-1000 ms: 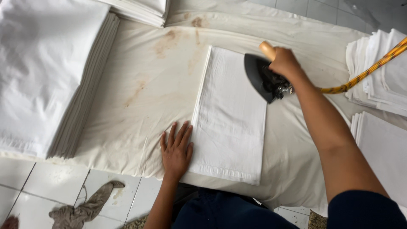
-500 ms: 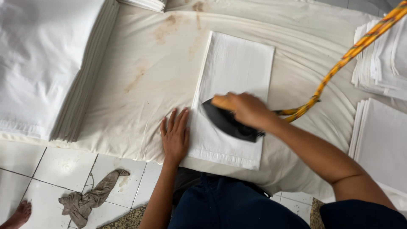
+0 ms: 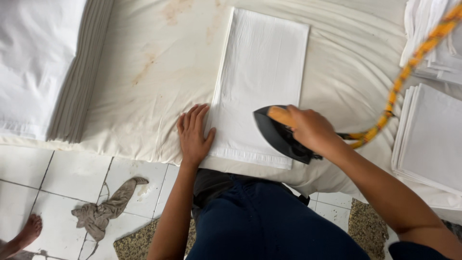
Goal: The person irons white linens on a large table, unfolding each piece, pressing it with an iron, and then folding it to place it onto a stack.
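Our right hand (image 3: 313,130) had its fingers wrapped tight round the black iron (image 3: 281,137), pressing the folded white cloth (image 3: 260,72) at its near right corner on the padded worktop (image 3: 144,72). Our left hand (image 3: 193,135) lay flat, fingers spread, pinning the cloth's left edge.

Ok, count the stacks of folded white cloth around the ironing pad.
3 in view. One tall stack at far left, one stack at right beside the right hand, one at top right behind the cord. More may lie outside the frame.
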